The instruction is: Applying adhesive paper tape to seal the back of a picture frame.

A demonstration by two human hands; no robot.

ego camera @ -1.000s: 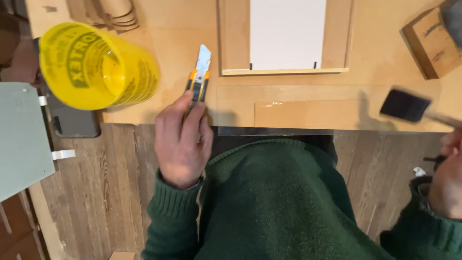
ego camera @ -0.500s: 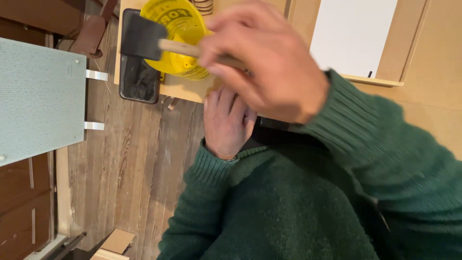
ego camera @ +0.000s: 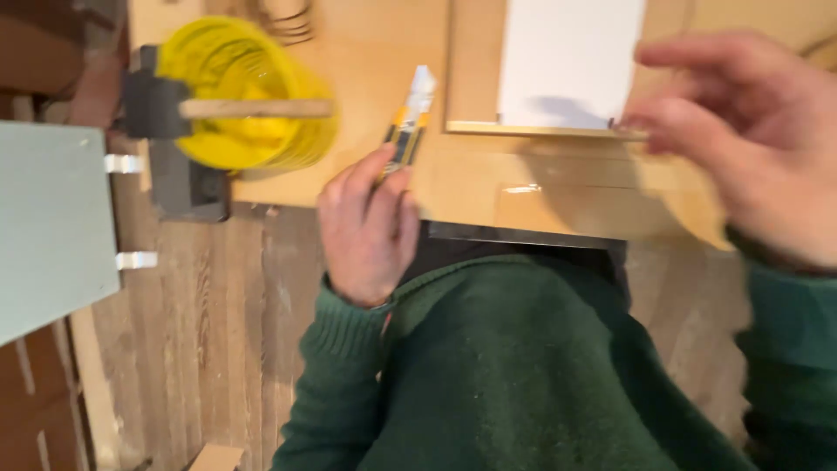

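Observation:
My left hand (ego camera: pixel 368 228) rests at the near edge of the wooden worktop (ego camera: pixel 558 187) and grips a yellow and black utility knife (ego camera: pixel 407 125), its blade end pointing away from me. My right hand (ego camera: pixel 741 148) hovers blurred over the right of the worktop with fingers apart and nothing in it. A foam brush (ego camera: pixel 218 108) with a black head and wooden handle lies across the rim of a yellow plastic tub (ego camera: pixel 248 96) at the left. A white sheet (ego camera: pixel 567 61) sits in a wooden frame (ego camera: pixel 471 70) beyond the knife.
A dark flat object (ego camera: pixel 183 183) lies under the tub at the worktop's left edge. A pale green panel (ego camera: pixel 48 227) with white brackets stands at the left above the plank floor (ego camera: pixel 209 331). My green sweater (ego camera: pixel 514 375) fills the lower middle.
My right hand carried the foam brush across to the yellow tub, left it lying on the rim, and has drawn back to the right with nothing in it. The left hand kept hold of the knife.

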